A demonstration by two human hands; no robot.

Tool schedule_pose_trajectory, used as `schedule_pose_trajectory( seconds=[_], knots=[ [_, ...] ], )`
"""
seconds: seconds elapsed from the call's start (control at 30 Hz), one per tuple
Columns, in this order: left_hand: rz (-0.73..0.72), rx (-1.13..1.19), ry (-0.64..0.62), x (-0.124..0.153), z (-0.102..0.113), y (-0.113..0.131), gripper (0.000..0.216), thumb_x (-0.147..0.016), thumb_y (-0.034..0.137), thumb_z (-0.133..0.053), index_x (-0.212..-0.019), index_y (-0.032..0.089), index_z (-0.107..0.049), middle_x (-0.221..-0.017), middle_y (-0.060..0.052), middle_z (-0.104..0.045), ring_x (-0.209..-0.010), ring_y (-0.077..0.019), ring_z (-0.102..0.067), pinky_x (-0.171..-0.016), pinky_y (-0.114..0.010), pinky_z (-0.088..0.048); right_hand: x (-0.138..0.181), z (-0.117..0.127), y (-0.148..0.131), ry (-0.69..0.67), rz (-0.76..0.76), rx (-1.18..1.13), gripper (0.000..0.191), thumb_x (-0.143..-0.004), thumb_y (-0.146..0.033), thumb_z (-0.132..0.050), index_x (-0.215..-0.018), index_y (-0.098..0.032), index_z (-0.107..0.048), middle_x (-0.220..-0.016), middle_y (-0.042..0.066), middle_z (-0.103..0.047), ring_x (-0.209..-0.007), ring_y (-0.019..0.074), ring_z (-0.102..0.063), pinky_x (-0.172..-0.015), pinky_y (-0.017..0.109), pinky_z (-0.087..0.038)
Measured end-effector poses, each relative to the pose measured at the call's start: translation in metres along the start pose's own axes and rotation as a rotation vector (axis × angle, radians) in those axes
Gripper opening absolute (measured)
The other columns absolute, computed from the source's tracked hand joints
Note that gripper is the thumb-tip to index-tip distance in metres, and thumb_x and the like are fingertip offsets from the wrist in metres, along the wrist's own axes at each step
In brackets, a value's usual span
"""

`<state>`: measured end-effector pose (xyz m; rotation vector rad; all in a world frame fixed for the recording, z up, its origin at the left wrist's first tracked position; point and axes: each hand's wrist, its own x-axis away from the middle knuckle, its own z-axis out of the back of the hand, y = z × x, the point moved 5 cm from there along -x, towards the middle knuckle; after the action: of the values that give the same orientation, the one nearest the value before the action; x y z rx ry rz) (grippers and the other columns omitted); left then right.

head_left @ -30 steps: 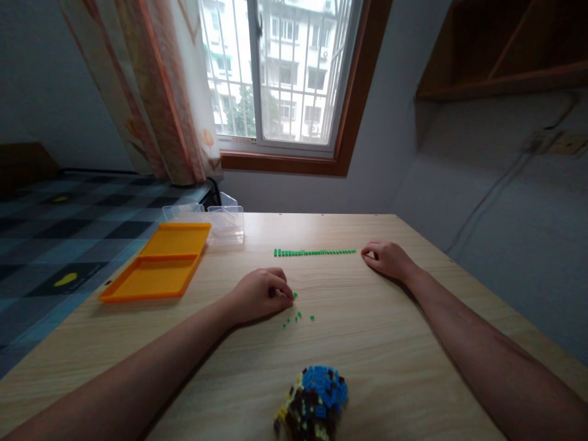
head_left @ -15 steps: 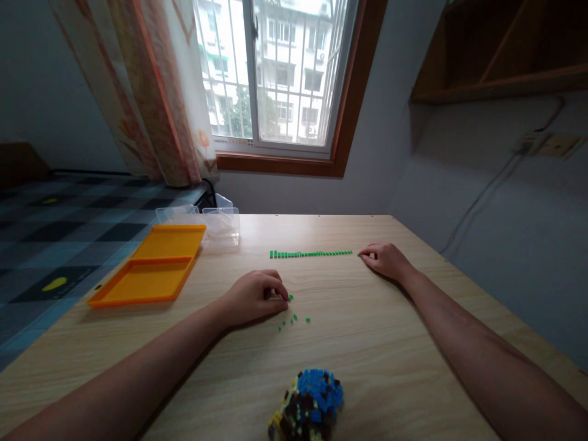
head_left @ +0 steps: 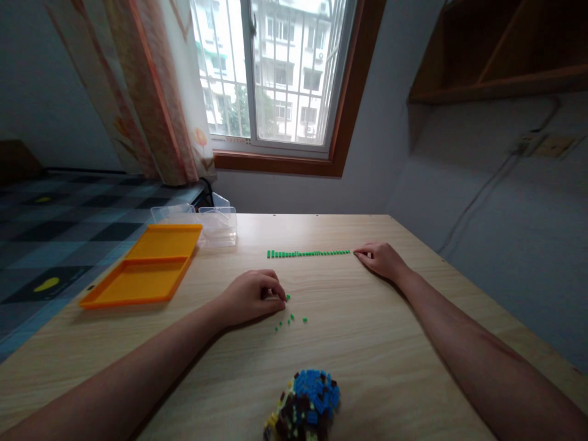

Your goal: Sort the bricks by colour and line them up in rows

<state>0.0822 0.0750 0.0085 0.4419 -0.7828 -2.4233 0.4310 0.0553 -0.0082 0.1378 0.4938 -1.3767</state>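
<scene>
A long row of small green toy bricks (head_left: 307, 253) runs across the far part of the table. At its right end, my right hand (head_left: 380, 258) is closed in a pinch, with a tiny green brick (head_left: 354, 252) at the fingertips. My left hand (head_left: 255, 297) rests nearer to me, its fingers curled and pinched together. One loose green brick (head_left: 288, 297) lies right at the left fingertips; whether they grip anything is hidden. Several more loose green bricks (head_left: 292, 316) are scattered just in front of that hand.
A mixed pile of blue, brown and yellow bricks (head_left: 315, 395) sits at the near edge. On the left lies an open orange tray (head_left: 138, 282), with clear plastic boxes (head_left: 218, 226) behind it. The wooden table (head_left: 390, 355) meets the wall below a window.
My right hand has shifted slightly left, bringing its tiny green brick closer to the row's end. My left hand keeps its pose; the whole view has drifted a little.
</scene>
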Motion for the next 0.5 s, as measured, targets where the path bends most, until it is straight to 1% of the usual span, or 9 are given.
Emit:
schedule_pose_trajectory(
  seconds=[0.23, 0.5],
  knots=[
    [-0.006, -0.012, -0.003, -0.0005, -0.001, -0.0012, 0.015, -0.079, 0.034, -0.07, -0.08, 0.021, -0.077, -0.081, -0.002, -0.065, -0.069, -0.0124, -0.057, -0.061, -0.023, -0.04, -0.005, -0.0054, 0.0016, 0.008, -0.012, 0.018, 0.024, -0.092, -0.028, -0.057, -0.097, -0.021, -0.08, -0.088, 0.005, -0.076, -0.076, 0.0186, -0.067, -0.071, 0.028, -0.049],
    [-0.007, -0.017, -0.01, -0.0005, -0.0009, -0.0013, 0.014, -0.079, 0.034, -0.07, -0.081, 0.021, -0.077, -0.082, -0.001, -0.064, -0.067, -0.0117, -0.056, -0.061, -0.023, -0.04, -0.0048, -0.0038, -0.0033, 0.02, -0.008, 0.005, 0.025, -0.093, -0.027, -0.057, -0.097, -0.021, -0.08, -0.09, 0.005, -0.077, -0.077, 0.0188, -0.068, -0.071, 0.028, -0.049]
  ],
)
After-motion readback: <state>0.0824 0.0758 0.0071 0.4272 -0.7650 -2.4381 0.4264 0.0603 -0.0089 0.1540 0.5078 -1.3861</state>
